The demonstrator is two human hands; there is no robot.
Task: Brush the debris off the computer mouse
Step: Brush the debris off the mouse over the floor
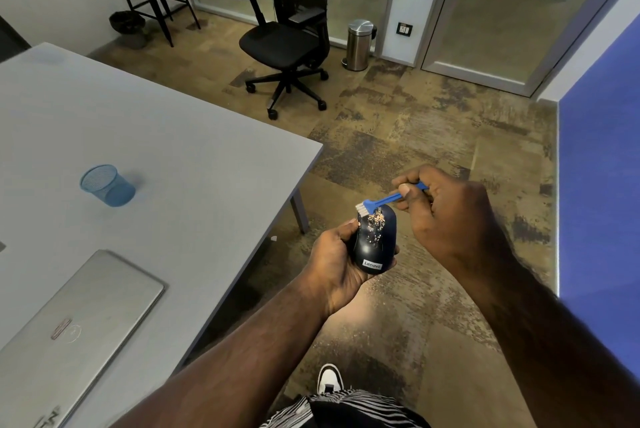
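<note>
Debris [375,220] speckles the front of the mouse [372,240], which the left hand [337,258] grips over the floor, just off the surface [173,150] corner. Right hand [446,209] pinches a blue brush [388,201], its white bristles touching the mouse's front edge. Laptop [76,317] and cup [107,185] sit on the surface.

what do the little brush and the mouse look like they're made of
Brush: likely moulded plastic, with a uniform bright blue handle and white, probably synthetic bristles. Mouse: probably hard plastic, a dark navy shell with a soft sheen, speckled with pale debris.
</note>
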